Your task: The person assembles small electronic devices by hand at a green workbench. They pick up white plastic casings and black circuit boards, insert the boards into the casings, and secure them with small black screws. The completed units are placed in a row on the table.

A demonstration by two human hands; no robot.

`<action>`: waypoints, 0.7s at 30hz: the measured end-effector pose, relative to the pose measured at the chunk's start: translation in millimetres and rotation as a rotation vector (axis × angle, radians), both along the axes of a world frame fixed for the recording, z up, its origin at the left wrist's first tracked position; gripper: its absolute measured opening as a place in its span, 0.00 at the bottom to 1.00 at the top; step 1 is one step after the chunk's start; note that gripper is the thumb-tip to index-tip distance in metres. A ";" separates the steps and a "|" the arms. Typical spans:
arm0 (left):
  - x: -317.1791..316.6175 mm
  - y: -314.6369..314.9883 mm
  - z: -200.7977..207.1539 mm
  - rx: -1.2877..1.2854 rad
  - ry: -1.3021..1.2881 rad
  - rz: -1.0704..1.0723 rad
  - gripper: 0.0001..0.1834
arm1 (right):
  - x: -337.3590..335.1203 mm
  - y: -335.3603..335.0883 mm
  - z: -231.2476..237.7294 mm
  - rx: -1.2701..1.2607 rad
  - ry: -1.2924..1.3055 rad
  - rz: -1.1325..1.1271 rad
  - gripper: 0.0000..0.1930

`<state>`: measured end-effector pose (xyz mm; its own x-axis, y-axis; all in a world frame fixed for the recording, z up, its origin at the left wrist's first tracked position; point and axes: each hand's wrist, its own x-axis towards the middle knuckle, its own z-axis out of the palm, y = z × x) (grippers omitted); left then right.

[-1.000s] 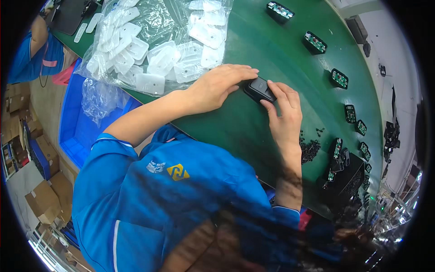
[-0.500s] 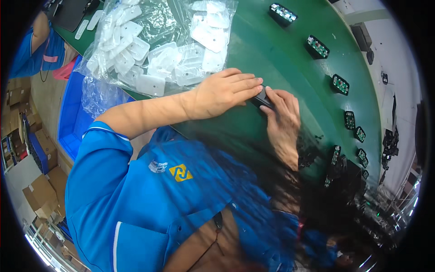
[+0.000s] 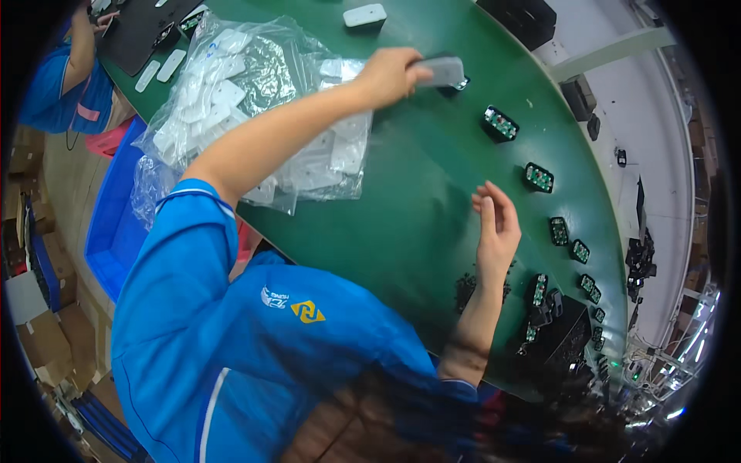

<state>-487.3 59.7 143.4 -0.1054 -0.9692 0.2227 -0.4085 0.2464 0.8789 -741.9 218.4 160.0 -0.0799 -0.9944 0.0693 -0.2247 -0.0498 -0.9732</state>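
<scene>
Above the far part of the table, my left hand (image 3: 392, 77) is closed on the end of a black case (image 3: 441, 72), which has a pale, rounded cover on its face and is blurred by motion. Just past it, a circuit-board case (image 3: 462, 82) is partly hidden. My right hand (image 3: 498, 235) hangs over the green table (image 3: 401, 247), fingers loosely apart and nothing in them. Under my left forearm lies a clear plastic bag (image 3: 285, 201) with many white rounded plates (image 3: 225, 94). Farther away sits a black case with a white top (image 3: 364, 15).
Several open black cases with green boards, such as one (image 3: 539, 177), line the right side of the table. A black box (image 3: 567, 332) stands at the near right. A blue bin (image 3: 108, 243) is beside the table at left. Another person's arm (image 3: 77, 54) works at the far left.
Both hands were together on the black case. My left hand has carried it away toward the far side, and my right hand has let go. The whole view has shifted too.
</scene>
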 end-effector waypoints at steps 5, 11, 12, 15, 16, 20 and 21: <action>6.5 -79.0 0.6 0.353 0.048 0.082 0.18 | -17.3 20.7 -5.0 0.042 -0.047 -0.062 0.13; 6.7 -104.5 -17.9 0.575 0.017 0.002 0.22 | -69.8 57.5 8.7 -0.019 0.037 -0.347 0.12; 13.1 -109.4 -28.2 0.555 0.009 -0.020 0.22 | -77.9 63.5 13.0 -0.024 0.056 -0.436 0.11; 55.4 -145.7 -69.5 0.444 -0.220 0.019 0.24 | -105.1 78.2 11.7 -0.012 0.312 -0.658 0.10; 71.1 -157.2 -73.1 0.417 -0.294 0.018 0.24 | -112.6 79.5 7.6 -0.022 0.427 -0.682 0.09; 73.1 -165.5 -57.8 0.279 -0.593 0.107 0.27 | -129.1 93.1 -15.9 0.034 0.638 -0.579 0.09; 76.7 -164.3 -52.5 0.221 -0.675 0.164 0.28 | -130.7 91.3 -22.1 -0.003 0.677 -0.527 0.10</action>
